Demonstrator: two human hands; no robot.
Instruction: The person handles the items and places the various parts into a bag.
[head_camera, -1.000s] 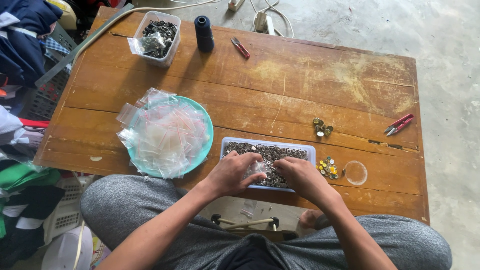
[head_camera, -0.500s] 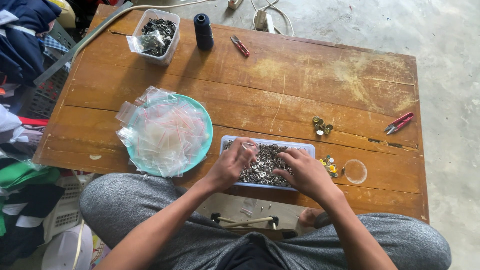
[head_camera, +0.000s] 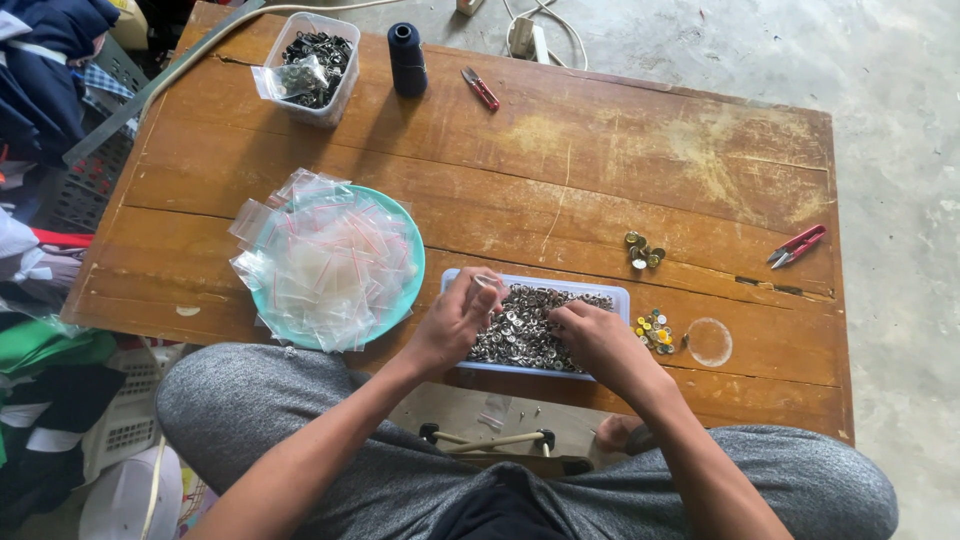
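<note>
A shallow blue tray (head_camera: 618, 295) full of small silver metal buttons (head_camera: 530, 315) lies near the front edge of a worn wooden table (head_camera: 560, 180). My left hand (head_camera: 455, 322) hovers over the tray's left end, its fingertips pinched on one silver button (head_camera: 483, 283). Resting in the tray's middle, my right hand (head_camera: 598, 340) has its fingers curled down among the buttons; whether it grips any is hidden.
A teal plate (head_camera: 412, 262) piled with small clear zip bags sits to the left. At the back stand a clear tub of dark pieces (head_camera: 312, 62), a dark thread spool (head_camera: 407, 58) and red snips (head_camera: 481, 88). More snips (head_camera: 797, 245), brass buttons (head_camera: 644, 249), coloured buttons (head_camera: 655, 330) lie right.
My left hand has lifted from among the buttons to the tray's left end with one pinched. My right hand has shifted left, deeper into the tray.
</note>
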